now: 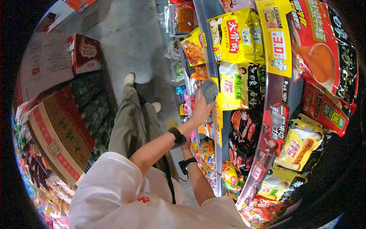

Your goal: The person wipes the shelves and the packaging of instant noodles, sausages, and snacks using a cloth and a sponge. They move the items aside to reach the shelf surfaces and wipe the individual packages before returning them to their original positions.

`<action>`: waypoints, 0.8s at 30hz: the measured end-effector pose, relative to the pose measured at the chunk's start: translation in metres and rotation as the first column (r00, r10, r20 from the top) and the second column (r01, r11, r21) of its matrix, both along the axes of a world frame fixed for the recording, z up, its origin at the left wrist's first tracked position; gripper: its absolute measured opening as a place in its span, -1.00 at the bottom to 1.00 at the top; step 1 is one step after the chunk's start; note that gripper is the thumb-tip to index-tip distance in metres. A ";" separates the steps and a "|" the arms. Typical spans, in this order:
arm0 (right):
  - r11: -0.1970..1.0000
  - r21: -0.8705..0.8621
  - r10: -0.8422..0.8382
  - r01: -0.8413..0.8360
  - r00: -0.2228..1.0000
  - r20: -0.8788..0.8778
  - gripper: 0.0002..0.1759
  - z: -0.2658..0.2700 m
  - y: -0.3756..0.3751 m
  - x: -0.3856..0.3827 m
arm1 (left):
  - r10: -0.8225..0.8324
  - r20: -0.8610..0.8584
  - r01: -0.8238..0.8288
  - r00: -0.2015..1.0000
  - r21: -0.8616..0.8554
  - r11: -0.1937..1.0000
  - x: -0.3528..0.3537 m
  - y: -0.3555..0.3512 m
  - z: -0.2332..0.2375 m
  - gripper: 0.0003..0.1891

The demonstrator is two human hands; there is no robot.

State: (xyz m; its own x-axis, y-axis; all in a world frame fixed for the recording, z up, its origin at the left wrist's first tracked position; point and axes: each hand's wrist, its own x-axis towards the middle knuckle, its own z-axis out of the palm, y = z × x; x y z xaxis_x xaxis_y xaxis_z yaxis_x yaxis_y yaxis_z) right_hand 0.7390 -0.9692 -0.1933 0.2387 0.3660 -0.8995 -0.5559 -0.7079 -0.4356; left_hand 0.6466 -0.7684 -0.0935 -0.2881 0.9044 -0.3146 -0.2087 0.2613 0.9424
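Observation:
My left hand [201, 110], with a black band at its wrist, is closed around a grey, wadded cloth [209, 91]. The cloth is at the yellow price strip [218, 128] along a shelf edge. Just behind it stands a yellow-and-white noodle packet [233, 87]. Lower down, my right hand [186, 145] is mostly covered by my left wrist. Its fingers do not show, so what it holds, if anything, is hidden. A bracelet and a dark device are on that wrist.
Shelves of packaged noodles rise on the right, with yellow packets [233, 36], black packets [244, 131] and a large red packet [324, 49]. Cartons [84, 53] stand across the aisle on the left. The grey floor [127, 34] runs between them.

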 end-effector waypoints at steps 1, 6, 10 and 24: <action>1.000 0.001 -0.005 0.005 1.000 0.000 -0.76 -0.015 -0.008 0.007 | -0.005 0.000 0.005 1.000 0.001 1.000 -0.004 0.012 -0.007 -0.38; 0.561 -0.257 0.764 -0.787 0.373 0.526 -0.74 -0.022 -0.021 0.008 | 0.139 -0.077 -0.134 0.987 0.075 0.988 -0.047 0.079 -0.014 -0.47; 0.598 -0.236 0.723 -0.766 0.388 0.572 -0.67 0.005 -0.023 -0.009 | 0.125 0.422 -0.167 0.898 0.064 0.984 -0.076 0.094 -0.015 -0.58; 0.592 -0.329 0.730 -0.736 0.316 0.606 -0.62 -0.016 -0.041 0.007 | 0.005 0.489 0.081 0.872 -0.155 0.985 -0.076 0.066 0.000 -0.42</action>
